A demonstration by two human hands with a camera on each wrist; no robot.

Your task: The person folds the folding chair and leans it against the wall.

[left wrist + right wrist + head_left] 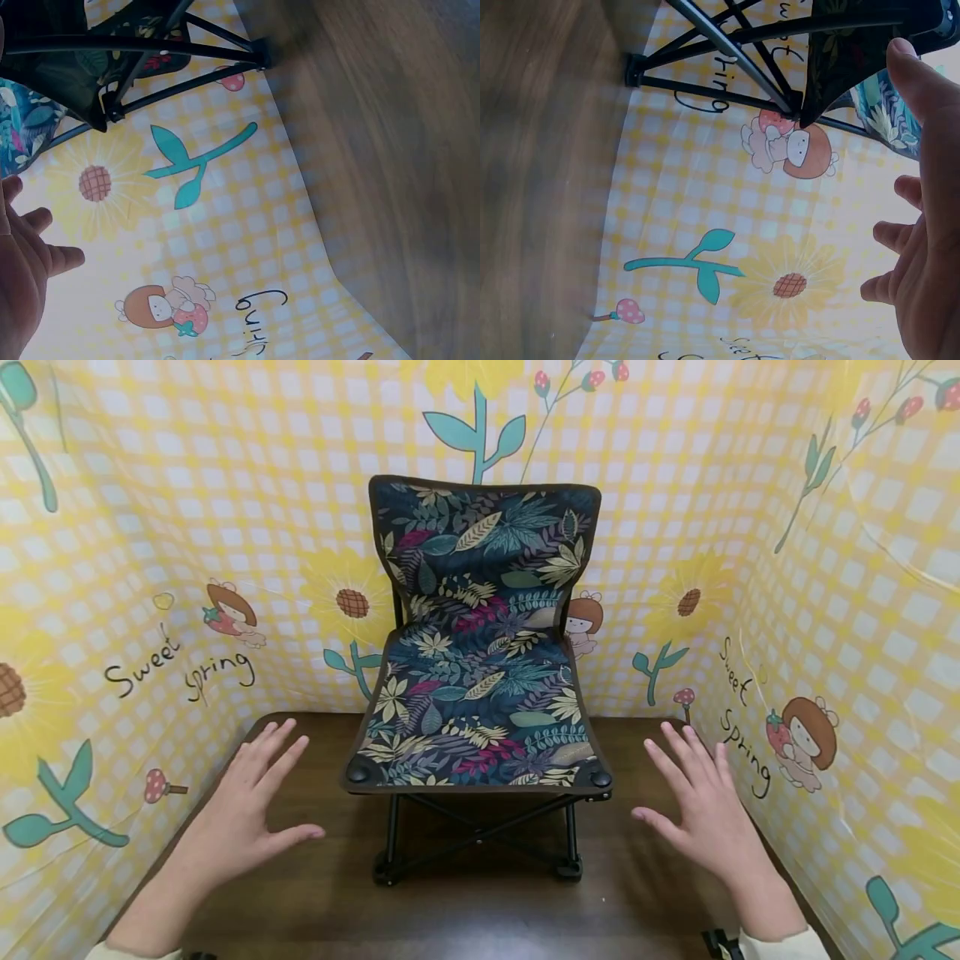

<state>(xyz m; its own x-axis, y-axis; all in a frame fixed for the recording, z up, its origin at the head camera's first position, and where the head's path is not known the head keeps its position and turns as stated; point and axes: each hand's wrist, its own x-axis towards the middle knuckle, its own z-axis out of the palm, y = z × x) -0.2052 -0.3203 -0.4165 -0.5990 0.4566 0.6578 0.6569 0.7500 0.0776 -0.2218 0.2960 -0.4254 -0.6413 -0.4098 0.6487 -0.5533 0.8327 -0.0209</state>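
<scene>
A folding chair (480,693) with dark leaf-patterned fabric and a black crossed-tube frame stands unfolded on the brown wooden table. To its left, my left hand (243,802) is held with fingers spread, apart from the chair and holding nothing. On the other side my right hand (701,806) has its fingers spread too, also not touching the chair. In the left wrist view, the chair's black legs (150,49) show at the top, with part of the left hand (22,277) at the edge. The right wrist view has the right hand (930,225) beside the chair frame (720,90).
Yellow-and-white checked cloth (285,485) with sunflowers and cartoon figures walls in the back and both sides. The wooden table top (480,914) reaches up to these walls. Dark straps (722,943) sit at the wrists by light sleeves.
</scene>
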